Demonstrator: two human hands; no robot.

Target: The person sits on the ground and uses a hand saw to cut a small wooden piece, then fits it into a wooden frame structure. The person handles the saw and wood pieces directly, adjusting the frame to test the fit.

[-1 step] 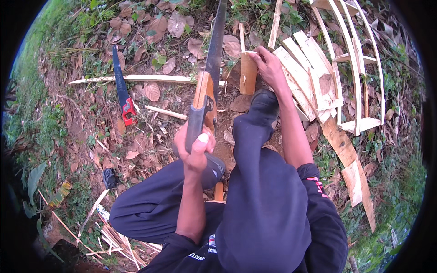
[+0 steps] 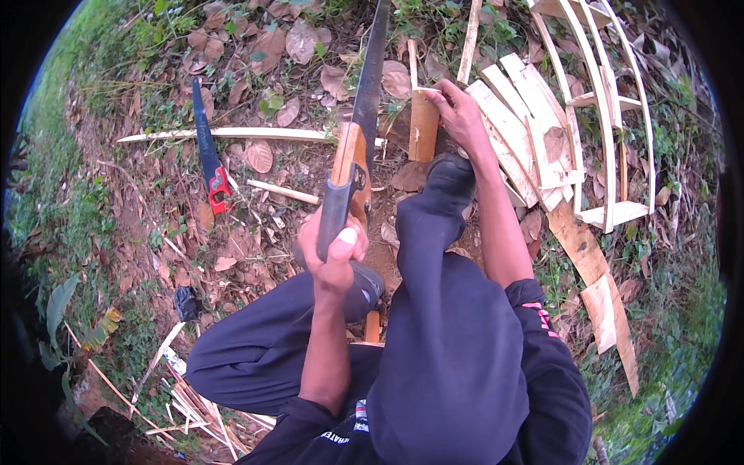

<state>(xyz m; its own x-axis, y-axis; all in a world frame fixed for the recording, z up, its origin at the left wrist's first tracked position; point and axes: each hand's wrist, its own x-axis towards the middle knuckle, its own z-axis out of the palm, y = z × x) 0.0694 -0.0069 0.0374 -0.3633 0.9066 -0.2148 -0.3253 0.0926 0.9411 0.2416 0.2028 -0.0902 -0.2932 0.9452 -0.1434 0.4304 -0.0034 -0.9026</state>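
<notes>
My left hand (image 2: 335, 246) is wrapped round the black grip of a handsaw (image 2: 369, 85) with a wooden handle. The saw's long dark blade points away from me and runs past the top of the picture. My right hand (image 2: 459, 118) pinches the top end of a short brown wooden board (image 2: 422, 133), thumb and fingers at its upper right corner. This board lies just beyond my dark shoe (image 2: 449, 180), to the right of the saw. A thin wooden stick (image 2: 412, 62) shows past the board's far end.
A second saw with a red handle (image 2: 219, 190) lies at the left. Across the ground runs a long pale strip (image 2: 240, 133). To the right are stacked pale boards (image 2: 518, 116) and a curved slatted wooden frame (image 2: 607, 116). Thin offcuts (image 2: 203, 418) lie at lower left.
The saw's blade has tilted very slightly to the right. My right hand and its hold on the board look the same.
</notes>
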